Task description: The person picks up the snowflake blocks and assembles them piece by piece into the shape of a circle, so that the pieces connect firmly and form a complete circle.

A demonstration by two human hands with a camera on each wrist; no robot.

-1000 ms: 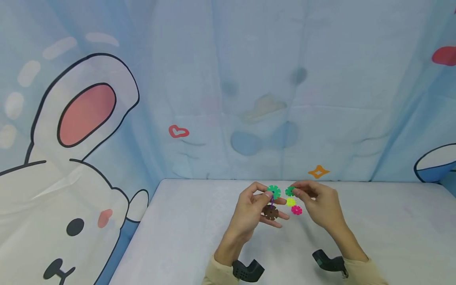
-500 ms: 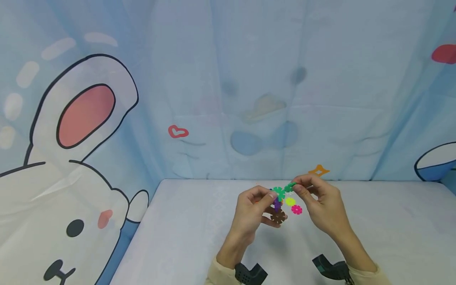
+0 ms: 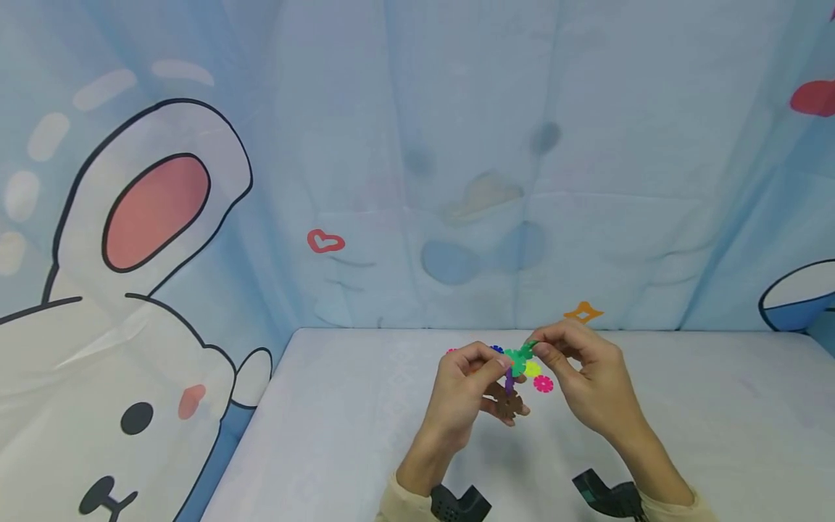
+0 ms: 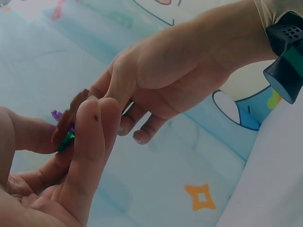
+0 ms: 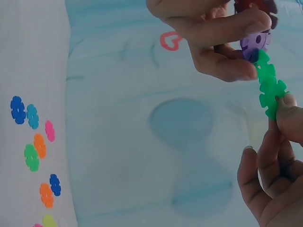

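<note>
My left hand point(image 3: 457, 395) pinches a linked chain of notched plastic snowflake discs. A brown disc point(image 3: 506, 401) hangs lowest in the head view, with a purple disc point(image 5: 255, 45) set edge-on against it and a green disc point(image 5: 266, 68) joined beyond. Between thumb and forefinger my right hand point(image 3: 583, 377) pinches a second green disc point(image 5: 272, 99), which meets the first green one at its edge. Both hands are raised over the table, close together. In the left wrist view, fingers cover much of the green and purple pieces.
Loose snowflake discs lie on the white table point(image 3: 339, 435) behind the hands, among them a yellow one point(image 3: 532, 370), a pink one point(image 3: 543, 384), a dark blue one point(image 5: 18, 110) and an orange one point(image 5: 46, 195). A printed blue curtain point(image 3: 417, 181) stands at the table's back edge.
My right hand has moved up and slightly left, bringing its green disc from apart to against the other green one. The left hand has shifted a little right, and the chain has turned.
</note>
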